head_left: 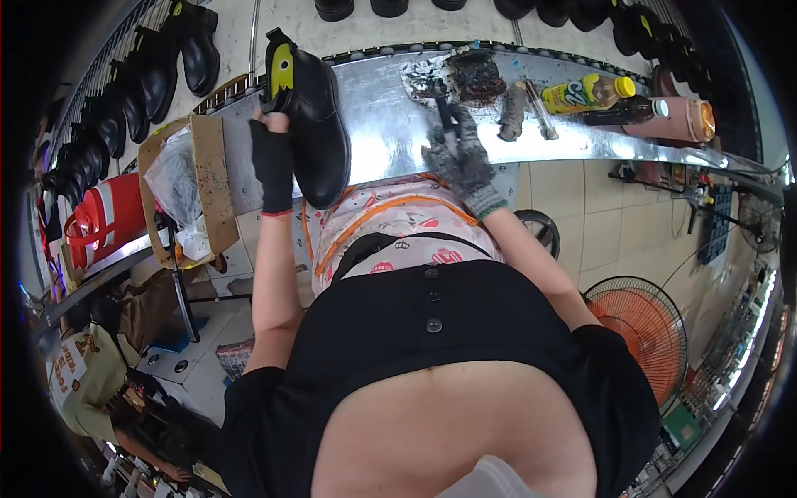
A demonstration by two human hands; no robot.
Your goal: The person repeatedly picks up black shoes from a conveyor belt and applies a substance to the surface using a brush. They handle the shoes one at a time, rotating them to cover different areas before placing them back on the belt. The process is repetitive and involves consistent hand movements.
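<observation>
A black ankle boot (pixel 322 124) with a yellow lining stands over the metal bench's left part, its toe toward me. My left hand (pixel 273 162), in a black glove with bare fingertips, is closed on the boot's heel side. My right hand (pixel 465 158) wears a grey glove smeared with black. It is closed around a slim black tool (pixel 447 116) whose kind I cannot make out. The tool's far end reaches a blackened pad (pixel 477 76) on a stained sheet.
Right of the pad lie a dirty rolled cloth (pixel 513 112), a thin stick-like tool (pixel 541 109), a yellow-labelled bottle (pixel 581 94), a dark bottle (pixel 627 112) and a pink tumbler (pixel 668 120). A cardboard box (pixel 214 183) stands left. Black boots (pixel 158 75) line the rack beyond.
</observation>
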